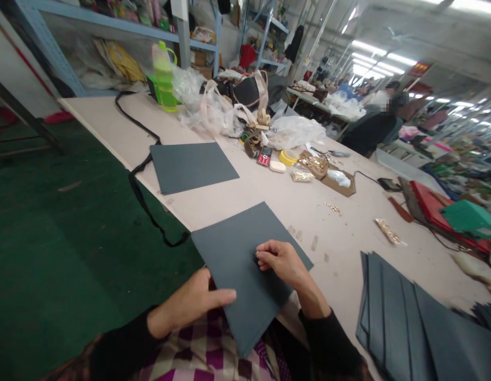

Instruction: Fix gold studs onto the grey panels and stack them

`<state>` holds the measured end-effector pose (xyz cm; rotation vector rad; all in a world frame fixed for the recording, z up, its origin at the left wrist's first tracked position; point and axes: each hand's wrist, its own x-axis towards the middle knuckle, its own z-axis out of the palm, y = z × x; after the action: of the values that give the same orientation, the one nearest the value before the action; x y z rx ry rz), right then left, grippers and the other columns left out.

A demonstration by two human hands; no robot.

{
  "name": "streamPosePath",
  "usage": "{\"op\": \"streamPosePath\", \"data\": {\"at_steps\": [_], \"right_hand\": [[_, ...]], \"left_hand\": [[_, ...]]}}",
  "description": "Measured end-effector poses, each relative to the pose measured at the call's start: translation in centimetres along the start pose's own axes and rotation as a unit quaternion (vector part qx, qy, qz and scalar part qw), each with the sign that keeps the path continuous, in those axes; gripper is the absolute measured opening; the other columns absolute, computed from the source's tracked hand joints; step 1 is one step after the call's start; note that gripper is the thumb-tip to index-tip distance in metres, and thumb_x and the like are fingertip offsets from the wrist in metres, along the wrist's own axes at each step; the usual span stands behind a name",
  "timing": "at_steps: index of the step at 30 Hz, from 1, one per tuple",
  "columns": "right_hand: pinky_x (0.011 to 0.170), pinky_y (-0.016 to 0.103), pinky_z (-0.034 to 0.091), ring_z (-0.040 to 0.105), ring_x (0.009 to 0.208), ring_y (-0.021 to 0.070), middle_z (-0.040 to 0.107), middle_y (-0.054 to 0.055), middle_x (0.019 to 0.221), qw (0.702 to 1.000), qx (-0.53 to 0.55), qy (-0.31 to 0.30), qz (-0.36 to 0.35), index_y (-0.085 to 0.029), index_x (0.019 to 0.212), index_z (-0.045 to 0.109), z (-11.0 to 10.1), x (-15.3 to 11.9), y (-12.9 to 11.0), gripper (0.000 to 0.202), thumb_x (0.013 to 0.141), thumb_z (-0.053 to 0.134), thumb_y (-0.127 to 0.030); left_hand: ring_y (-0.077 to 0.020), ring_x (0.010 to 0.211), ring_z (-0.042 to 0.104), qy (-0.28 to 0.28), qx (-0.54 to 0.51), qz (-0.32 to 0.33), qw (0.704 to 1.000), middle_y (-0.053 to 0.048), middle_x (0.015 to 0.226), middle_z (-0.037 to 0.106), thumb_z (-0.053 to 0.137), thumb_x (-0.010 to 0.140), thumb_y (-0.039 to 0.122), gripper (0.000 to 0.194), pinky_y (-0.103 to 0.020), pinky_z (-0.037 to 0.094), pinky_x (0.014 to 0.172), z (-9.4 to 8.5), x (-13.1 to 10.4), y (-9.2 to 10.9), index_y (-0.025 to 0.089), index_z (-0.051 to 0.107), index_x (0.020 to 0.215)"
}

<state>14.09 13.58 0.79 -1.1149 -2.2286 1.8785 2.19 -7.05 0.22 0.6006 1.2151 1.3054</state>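
Note:
A dark blue-grey flat panel (245,286), like leather or stiff sheet, lies tilted over the table's front edge and my lap. My left hand (197,296) grips its left edge, thumb on top and fingers hidden beneath. Above the panel's middle, my right hand (279,259) is closed in a pinch, fingertips close to the surface. Something tiny, perhaps metallic, shows at those fingertips, too small to name. Another panel (193,166) of the same colour lies flat on the table farther left. At the right, several similar panels (400,317) are fanned out in a stack.
Small gold-coloured pieces (333,208) lie loose on the table (277,190), with more in a cardboard tray (312,164). A yellow tape roll (288,157), a phone (265,156), and a green bottle (163,79) stand farther back. A black strap (144,196) hangs over the left edge.

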Motion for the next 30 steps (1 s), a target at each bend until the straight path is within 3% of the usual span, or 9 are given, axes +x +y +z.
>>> {"op": "streamPosePath", "data": {"at_steps": [3,6,11,19,25,27,30], "right_hand": [[0.057,0.023,0.050,0.058,0.055,0.0095,0.063,0.000,0.064,0.999,0.027,-0.042,0.010,-0.011,0.084,0.065,0.4,-0.1,-0.3,0.029,0.071,0.068,-0.038],[0.054,0.019,0.048,0.056,0.054,0.0072,0.061,-0.001,0.062,0.996,0.044,-0.074,0.010,-0.011,0.081,0.065,0.9,-0.2,-0.7,0.028,0.070,0.069,-0.036],[0.048,0.017,0.047,0.053,0.048,0.0068,0.060,-0.002,0.058,0.994,0.079,-0.068,0.027,-0.011,0.085,0.064,1.4,0.3,-0.7,0.033,0.070,0.070,-0.039],[0.039,0.018,0.047,0.056,0.049,0.0091,0.057,-0.003,0.063,0.991,0.116,-0.060,0.040,-0.012,0.084,0.061,1.8,1.2,-1.5,0.038,0.063,0.074,-0.041],[0.039,0.019,0.048,0.058,0.050,0.0106,0.057,-0.004,0.063,0.991,0.124,-0.052,0.029,-0.014,0.085,0.057,2.1,1.4,-1.2,0.038,0.064,0.074,-0.041],[0.038,0.021,0.046,0.057,0.049,0.0123,0.057,-0.004,0.062,0.992,0.117,-0.035,0.026,-0.016,0.085,0.055,2.1,1.1,-1.2,0.035,0.067,0.072,-0.040],[0.045,0.023,0.043,0.055,0.051,0.0128,0.058,-0.003,0.060,0.998,0.024,0.031,-0.044,-0.018,0.081,0.057,1.4,0.9,-1.3,0.027,0.073,0.072,-0.039]], "left_hand": [[-0.0233,0.093,0.065,0.052,-0.078,0.013,0.996,-0.010,0.111,0.069,0.074,0.080,0.038,0.050,-0.033,0.053,0.083,0.0,0.8,0.1,0.014,0.061,0.121],[-0.0217,0.083,0.065,0.079,-0.099,-0.015,0.992,-0.010,0.101,0.071,0.076,0.075,0.038,0.052,-0.030,0.053,0.074,0.3,1.9,-0.1,0.012,0.063,0.118],[-0.0192,0.073,0.063,0.118,-0.151,-0.030,0.981,-0.007,0.086,0.070,0.075,0.072,0.037,0.048,-0.027,0.051,0.065,0.4,2.7,-0.4,0.011,0.065,0.111],[-0.0128,0.057,0.052,0.112,-0.152,-0.069,0.980,-0.001,0.070,0.060,0.075,0.075,0.045,0.043,-0.022,0.042,0.053,-0.5,3.3,-1.4,0.014,0.067,0.103],[-0.0126,0.056,0.052,0.114,-0.136,-0.078,0.981,-0.002,0.072,0.063,0.073,0.076,0.049,0.049,-0.020,0.040,0.051,-0.7,3.1,-0.9,0.014,0.067,0.110],[-0.0149,0.063,0.058,0.091,-0.089,-0.060,0.990,-0.003,0.078,0.067,0.071,0.078,0.049,0.049,-0.020,0.044,0.055,-0.6,3.0,0.0,0.015,0.067,0.114],[-0.0232,0.088,0.065,0.037,0.004,0.005,0.999,-0.005,0.101,0.071,0.068,0.082,0.047,0.050,-0.028,0.054,0.078,-0.7,3.6,1.8,0.020,0.064,0.124]]}}
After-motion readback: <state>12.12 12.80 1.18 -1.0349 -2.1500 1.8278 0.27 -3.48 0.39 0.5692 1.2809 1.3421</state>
